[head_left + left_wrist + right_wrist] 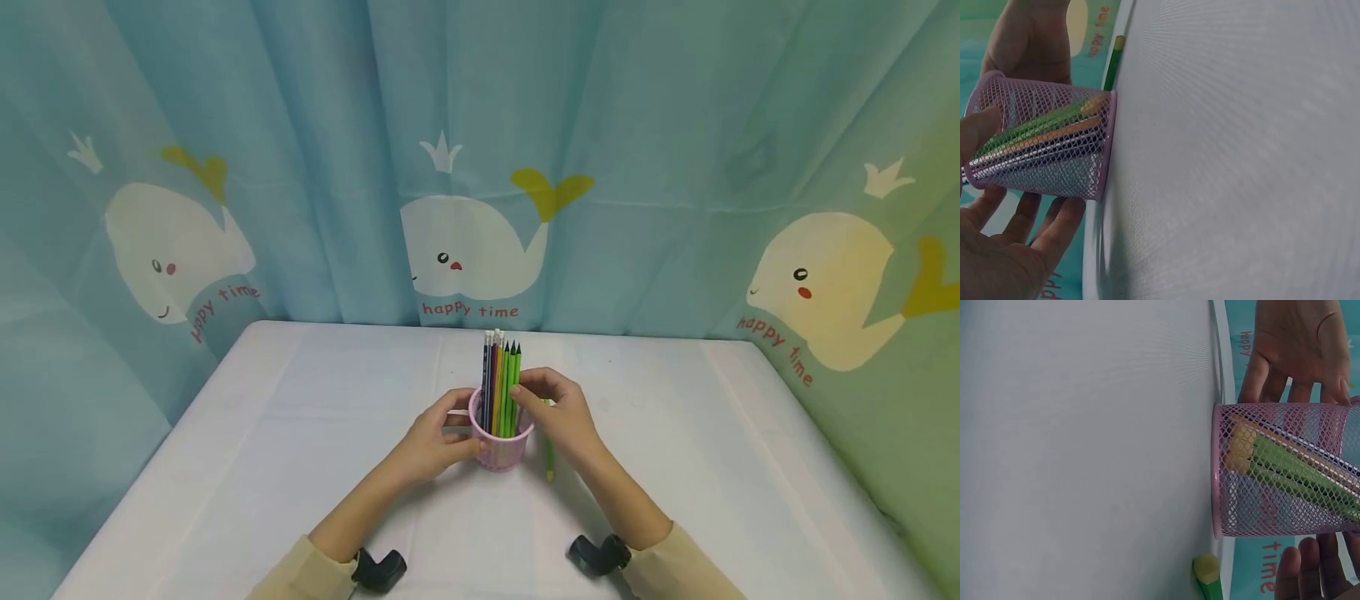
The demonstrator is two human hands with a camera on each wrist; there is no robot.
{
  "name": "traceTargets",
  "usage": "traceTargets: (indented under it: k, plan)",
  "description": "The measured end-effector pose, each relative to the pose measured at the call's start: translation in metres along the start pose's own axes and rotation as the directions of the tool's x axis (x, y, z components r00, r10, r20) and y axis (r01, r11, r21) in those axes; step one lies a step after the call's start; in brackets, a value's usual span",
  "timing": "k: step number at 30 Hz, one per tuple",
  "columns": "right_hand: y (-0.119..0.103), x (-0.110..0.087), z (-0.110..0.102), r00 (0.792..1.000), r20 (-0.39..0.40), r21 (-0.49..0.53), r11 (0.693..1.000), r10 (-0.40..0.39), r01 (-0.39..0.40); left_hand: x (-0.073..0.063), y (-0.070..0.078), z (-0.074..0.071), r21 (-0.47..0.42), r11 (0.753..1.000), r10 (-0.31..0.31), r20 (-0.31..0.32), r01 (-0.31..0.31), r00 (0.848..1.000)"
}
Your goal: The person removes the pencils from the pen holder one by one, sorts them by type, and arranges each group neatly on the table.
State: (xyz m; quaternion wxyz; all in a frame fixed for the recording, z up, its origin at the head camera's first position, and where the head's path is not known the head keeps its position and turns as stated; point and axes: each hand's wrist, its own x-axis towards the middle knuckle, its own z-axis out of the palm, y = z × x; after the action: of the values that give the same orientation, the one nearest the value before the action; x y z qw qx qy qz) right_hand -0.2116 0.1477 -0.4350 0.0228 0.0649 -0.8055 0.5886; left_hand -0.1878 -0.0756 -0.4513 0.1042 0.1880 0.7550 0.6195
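Note:
A pink mesh pencil cup (503, 454) stands upright on the white table. It holds several pencils: dark ones and a yellow one (498, 392), with green ones (512, 392) on the right side. My left hand (433, 437) grips the cup's left wall, thumb (984, 128) near the rim and fingers spread along the other side. Above the right rim, my right hand (562, 412) has thumb and forefinger together at the rightmost green pencil. Its other fingers (1310, 565) hang curled beside the mesh.
Another green pencil (550, 462) lies on the table (337, 392) just right of the cup, partly under my right hand. Behind the table hangs a blue-green curtain (660, 125) with whale prints. Black wrist mounts (381, 572) sit at both cuffs.

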Motion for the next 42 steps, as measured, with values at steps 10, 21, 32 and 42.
traceTargets:
  k: [10, 21, 32, 42]
  plan:
    - [0.0, 0.001, -0.002, 0.999, 0.001, 0.033, 0.999, 0.038, -0.038, -0.002, 0.001, 0.0, 0.004, 1.0, 0.006, 0.007, -0.006, 1.0]
    - [-0.008, 0.001, -0.013, 0.999, 0.034, 0.143, 0.989, 0.018, -0.023, 0.0, -0.001, 0.0, 0.004, 1.0, 0.003, 0.006, -0.003, 1.0]
    - [-0.022, -0.002, -0.025, 0.999, 0.044, 0.257, 0.966, -0.03, 0.017, 0.0, -0.001, -0.001, 0.003, 1.0, 0.008, 0.005, -0.008, 1.0]
    - [-0.028, -0.004, -0.041, 0.996, 0.027, 0.351, 0.934, -0.084, 0.07, 0.001, -0.004, -0.001, 0.001, 1.0, 0.017, 0.009, -0.017, 1.0]
